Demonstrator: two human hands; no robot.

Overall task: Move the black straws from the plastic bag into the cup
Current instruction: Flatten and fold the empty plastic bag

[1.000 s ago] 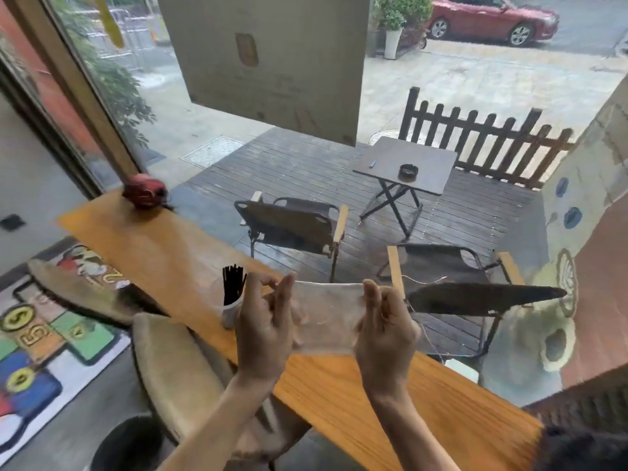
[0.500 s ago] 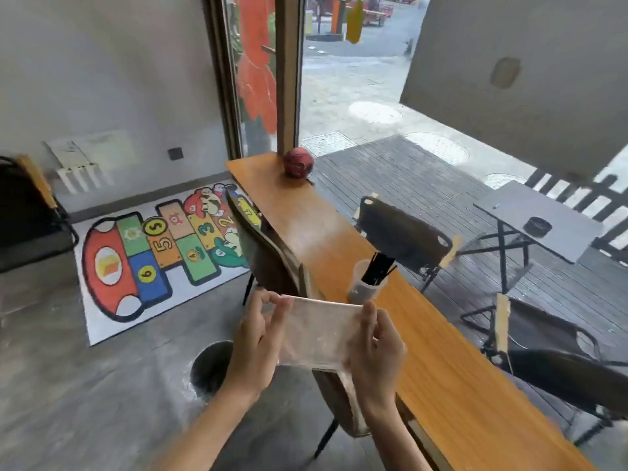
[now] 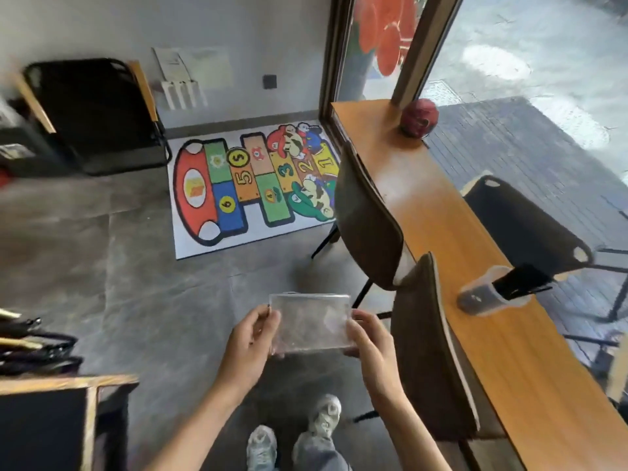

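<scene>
The person's left hand [image 3: 253,338] pinches the left edge of the clear plastic bag [image 3: 311,322], thumb in front and fingers curled behind, while the right hand [image 3: 368,343] grips the right edge the same way, so the bag is stretched flat between the two hands over the floor, left of the nearer chair back [image 3: 431,348]. The bag looks empty, though the blur makes it hard to rule out a stray straw inside. It is thin, limp film, very light and probably slick, so it would likely sag or slip unless held by its edges or by the stiffer strip along its top. Right of that chair, on the wooden table [image 3: 530,379], stands the translucent cup [image 3: 482,295], and the black straws [image 3: 521,283] stick out of its mouth as a splayed bundle. The straws are light, thin and stiff, apt to roll if loose, and best gathered around the middle. The cup is light too and could tip if the bundle is knocked.
</scene>
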